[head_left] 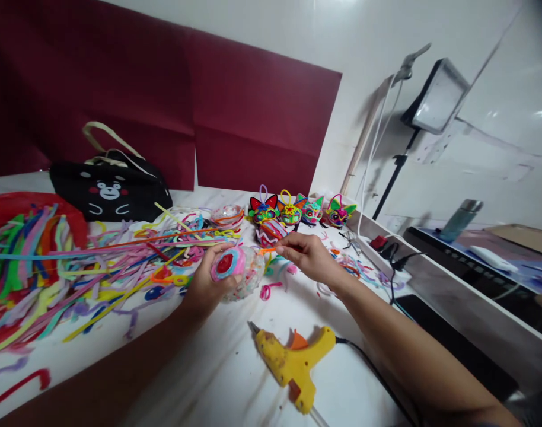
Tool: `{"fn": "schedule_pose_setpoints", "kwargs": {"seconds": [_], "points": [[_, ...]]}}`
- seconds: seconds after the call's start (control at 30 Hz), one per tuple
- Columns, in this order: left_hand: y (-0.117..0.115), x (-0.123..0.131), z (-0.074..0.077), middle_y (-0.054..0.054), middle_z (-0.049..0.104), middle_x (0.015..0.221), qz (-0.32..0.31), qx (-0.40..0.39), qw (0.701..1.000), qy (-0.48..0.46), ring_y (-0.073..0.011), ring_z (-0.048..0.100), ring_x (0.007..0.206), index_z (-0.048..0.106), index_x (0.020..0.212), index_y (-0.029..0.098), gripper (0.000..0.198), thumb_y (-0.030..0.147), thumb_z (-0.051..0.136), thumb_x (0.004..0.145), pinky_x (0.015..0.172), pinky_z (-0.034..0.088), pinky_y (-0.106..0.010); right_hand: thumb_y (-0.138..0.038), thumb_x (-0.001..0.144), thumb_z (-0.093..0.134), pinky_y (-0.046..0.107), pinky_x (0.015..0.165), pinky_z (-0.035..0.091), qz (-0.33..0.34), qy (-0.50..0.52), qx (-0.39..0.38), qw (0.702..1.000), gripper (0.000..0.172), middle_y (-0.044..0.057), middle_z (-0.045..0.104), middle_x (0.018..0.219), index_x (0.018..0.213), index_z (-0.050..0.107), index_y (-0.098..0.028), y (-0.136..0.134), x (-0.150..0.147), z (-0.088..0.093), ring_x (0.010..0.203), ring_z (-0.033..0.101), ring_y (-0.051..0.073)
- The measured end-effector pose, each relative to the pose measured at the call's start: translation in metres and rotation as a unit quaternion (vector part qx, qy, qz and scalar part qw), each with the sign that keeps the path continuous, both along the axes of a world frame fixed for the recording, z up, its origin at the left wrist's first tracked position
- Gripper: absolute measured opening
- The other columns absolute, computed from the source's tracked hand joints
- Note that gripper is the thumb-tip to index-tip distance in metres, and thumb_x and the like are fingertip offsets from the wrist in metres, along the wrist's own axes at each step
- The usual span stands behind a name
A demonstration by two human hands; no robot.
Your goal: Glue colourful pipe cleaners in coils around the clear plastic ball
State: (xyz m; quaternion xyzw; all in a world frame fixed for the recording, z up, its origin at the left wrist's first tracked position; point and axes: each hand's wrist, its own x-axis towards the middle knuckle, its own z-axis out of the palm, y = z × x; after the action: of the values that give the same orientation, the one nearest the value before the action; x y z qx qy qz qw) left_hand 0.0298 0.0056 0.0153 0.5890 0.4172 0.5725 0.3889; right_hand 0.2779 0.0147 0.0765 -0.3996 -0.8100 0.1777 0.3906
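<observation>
My left hand (211, 284) is wrapped round a clear, speckled ball (248, 276) that bears a pink, blue and red coiled disc (229, 264). At the ball's right side, my right hand (304, 255) pinches a short orange pipe cleaner (266, 251). Whether the orange piece touches the ball is too small to tell. Below both hands a yellow glue gun (293, 362) lies on the white table, its nozzle toward the upper left. Just behind the hands sits another ball with coloured strips (271, 232).
Many loose pipe cleaners (120, 261) cover the left side. Several colourful cat-head ornaments (290, 212) stand at the back, near a black bag (111, 190). At the right are a power strip (384, 255), a black flat object (453, 344) and a lamp (442, 98).
</observation>
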Motion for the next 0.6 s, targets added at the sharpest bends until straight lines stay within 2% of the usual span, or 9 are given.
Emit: {"fn": "schedule_pose_setpoints", "kwargs": {"seconds": [0.2, 0.4, 0.6], "points": [[-0.005, 0.002, 0.004, -0.007, 0.07, 0.114, -0.015, 0.016, 1.0, 0.021, -0.0278, 0.067, 0.098, 0.058, 0.122, 0.022, 0.065, 0.039, 0.077, 0.062, 0.082, 0.055, -0.034, -0.053, 0.093, 0.069, 0.026, 0.069, 0.047, 0.038, 0.038, 0.016, 0.998, 0.038, 0.005, 0.072, 0.083, 0.084, 0.076, -0.016, -0.027, -0.015, 0.01, 0.074, 0.063, 0.015], [-0.008, 0.002, 0.005, -0.009, 0.068, 0.117, -0.018, 0.044, 0.998, 0.038, -0.0286, 0.066, 0.1, 0.058, 0.123, 0.021, 0.065, 0.04, 0.077, 0.064, 0.083, 0.055, -0.035, -0.055, 0.091, 0.073, 0.026, 0.065, 0.046, 0.05, 0.052, 0.047, 0.996, 0.039, 0.003, 0.072, 0.077, 0.081, 0.074, -0.018, -0.036, -0.025, 0.008, 0.068, 0.061, 0.014], [-0.01, 0.005, 0.005, -0.007, 0.068, 0.11, -0.014, 0.046, 0.998, 0.038, -0.0248, 0.066, 0.089, 0.06, 0.121, 0.021, 0.063, 0.037, 0.077, 0.062, 0.076, 0.055, -0.032, -0.057, 0.09, 0.073, 0.026, 0.066, 0.044, 0.03, 0.044, 0.071, 0.996, 0.039, 0.004, 0.072, 0.078, 0.083, 0.078, -0.019, -0.037, -0.024, 0.007, 0.07, 0.062, 0.014]]}}
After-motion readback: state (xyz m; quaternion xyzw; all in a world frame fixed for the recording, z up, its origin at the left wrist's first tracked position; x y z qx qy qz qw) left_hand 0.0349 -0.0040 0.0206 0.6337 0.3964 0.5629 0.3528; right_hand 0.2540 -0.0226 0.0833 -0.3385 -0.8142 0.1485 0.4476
